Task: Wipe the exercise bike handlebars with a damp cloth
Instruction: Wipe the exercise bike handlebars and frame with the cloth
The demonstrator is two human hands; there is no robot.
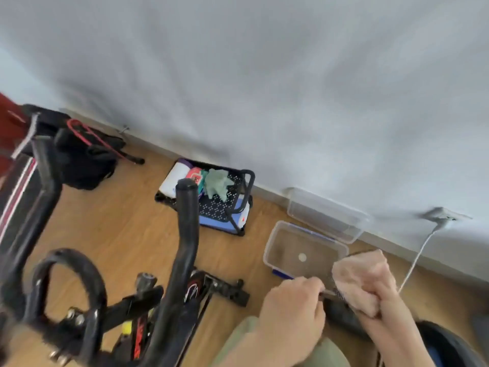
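Observation:
The black exercise bike handlebars fill the lower left, with one upright bar end (188,207) at centre and a curved loop (79,268) further left. Low on the right, my right hand (381,311) is a fist around a bunched beige cloth (357,274). My left hand (291,305) is closed just beside it, pinching a thin twisted end that runs into the cloth. Both hands are to the right of the handlebars, apart from them. They hover just in front of a clear plastic tub (270,247) holding water. The view is blurred.
The tub's clear lid (325,215) leans on the baseboard. A black perforated basket (225,207) with cleaning items stands on the wood floor by the wall. A black bag (84,162) lies far left. A white cable (418,255) hangs from a wall socket (444,215).

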